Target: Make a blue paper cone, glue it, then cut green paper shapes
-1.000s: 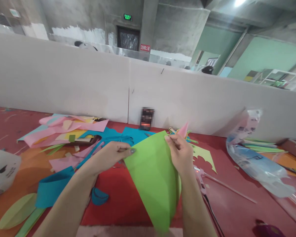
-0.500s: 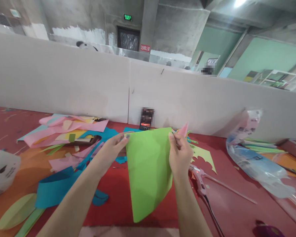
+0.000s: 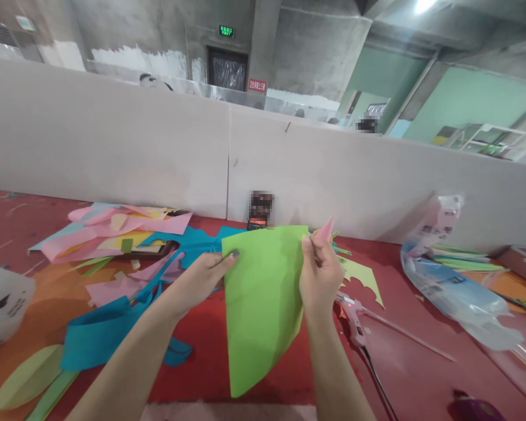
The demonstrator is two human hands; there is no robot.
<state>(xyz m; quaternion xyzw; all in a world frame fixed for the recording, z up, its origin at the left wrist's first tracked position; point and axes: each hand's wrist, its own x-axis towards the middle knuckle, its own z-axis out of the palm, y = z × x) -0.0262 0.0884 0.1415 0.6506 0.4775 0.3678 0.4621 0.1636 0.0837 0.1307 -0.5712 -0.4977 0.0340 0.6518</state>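
Observation:
A sheet of bright green paper is held up above the red table, its lower edge curved and its right side bending. My left hand pinches its left edge a little below the top corner, thumb on the near face. At the upper right edge, my right hand grips the sheet between thumb and fingers. Just behind that hand a pink paper cone tip shows. A pink glue gun with a clear glue stick in it lies to the right of my right forearm.
Paper scraps in pink and blue paper cover the table's left. A white mask-like piece sits at the left edge. On the right lies a clear plastic bag. A white partition runs along the back.
My left hand has slid down the sheet's left edge from the top corner. The sheet's bottom tip has swung slightly left. My right hand keeps nearly the same place.

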